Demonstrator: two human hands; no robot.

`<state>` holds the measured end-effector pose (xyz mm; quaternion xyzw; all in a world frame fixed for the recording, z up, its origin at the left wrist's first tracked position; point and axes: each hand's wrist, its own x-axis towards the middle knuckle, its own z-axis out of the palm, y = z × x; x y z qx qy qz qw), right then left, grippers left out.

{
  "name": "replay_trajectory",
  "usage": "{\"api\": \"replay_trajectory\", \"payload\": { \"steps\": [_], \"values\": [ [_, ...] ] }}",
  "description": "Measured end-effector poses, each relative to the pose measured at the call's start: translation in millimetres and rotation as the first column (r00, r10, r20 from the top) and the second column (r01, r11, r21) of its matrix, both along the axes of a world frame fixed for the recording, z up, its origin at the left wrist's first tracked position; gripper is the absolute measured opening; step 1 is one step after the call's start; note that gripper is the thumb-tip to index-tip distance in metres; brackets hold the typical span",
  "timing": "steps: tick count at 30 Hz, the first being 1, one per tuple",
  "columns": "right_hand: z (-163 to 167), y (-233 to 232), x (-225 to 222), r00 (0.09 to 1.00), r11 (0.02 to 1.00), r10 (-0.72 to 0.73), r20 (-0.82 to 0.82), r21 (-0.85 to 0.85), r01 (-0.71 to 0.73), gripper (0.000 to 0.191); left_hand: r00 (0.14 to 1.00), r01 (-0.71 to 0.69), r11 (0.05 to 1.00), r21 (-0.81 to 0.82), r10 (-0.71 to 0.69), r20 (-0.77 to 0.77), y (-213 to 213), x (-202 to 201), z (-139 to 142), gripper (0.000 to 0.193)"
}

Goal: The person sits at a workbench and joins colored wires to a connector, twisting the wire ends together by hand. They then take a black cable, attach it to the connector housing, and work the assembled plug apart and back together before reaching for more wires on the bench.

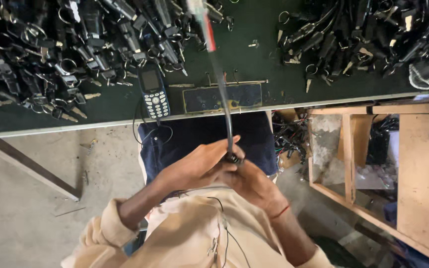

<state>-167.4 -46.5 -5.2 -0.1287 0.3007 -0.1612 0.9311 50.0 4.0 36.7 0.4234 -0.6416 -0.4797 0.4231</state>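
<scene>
1. Far left of the dark green table top (254, 59): a big heap of black plastic switch parts with metal keys and rings (50, 54), spilling toward the table's front edge.
2. Just right of that heap, near the front edge: a small dark blue push-button mobile phone (154, 93), lying face up, a thin black lead dropping from it over the edge.
3. Beside the phone: a flat rectangular dark metal plate with yellowish marks (222, 97), lying along the table edge.
4. Below the table, centre: the left hand (194, 166), fingers curled over and closed around the lower end of a long thin black cable (228, 116). Grip looks firm.
5. Touching it, the right hand (251, 183), a red thread at the wrist, closed from beneath on a small black ribbed fitting (235, 159) at the same cable end. Both hands meet at the fitting, over the lap.
6. The cable runs up from the hands, across the plate, to a blurred red-and-white end at the top of the view.
7. Upper right of the table: a second heap of black keyed parts (363, 34).
8. Far right, below table level: a bare wooden shelf frame (348, 149) with tangled wires inside.
</scene>
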Motion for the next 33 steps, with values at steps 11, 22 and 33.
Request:
{"api": "replay_trajectory", "payload": {
  "steps": [11,22,33],
  "values": [
    [54,-102,-8,0.909,0.538,-0.396,0.129,-0.77,0.343,0.043,0.824,-0.142,0.979,-0.143,0.197,0.532,11,-35,-19,0.038],
    [91,-80,25,0.859,0.255,-0.507,-0.069,-0.964,0.073,0.04,0.907,-0.253,0.961,-0.114,0.277,0.317,37,-31,-42,0.029],
    [84,-100,-1,0.77,0.282,-0.577,-0.274,-0.951,-0.128,0.06,0.745,-0.511,0.777,-0.368,0.614,0.262,-72,10,10,0.07]
  ]
}}
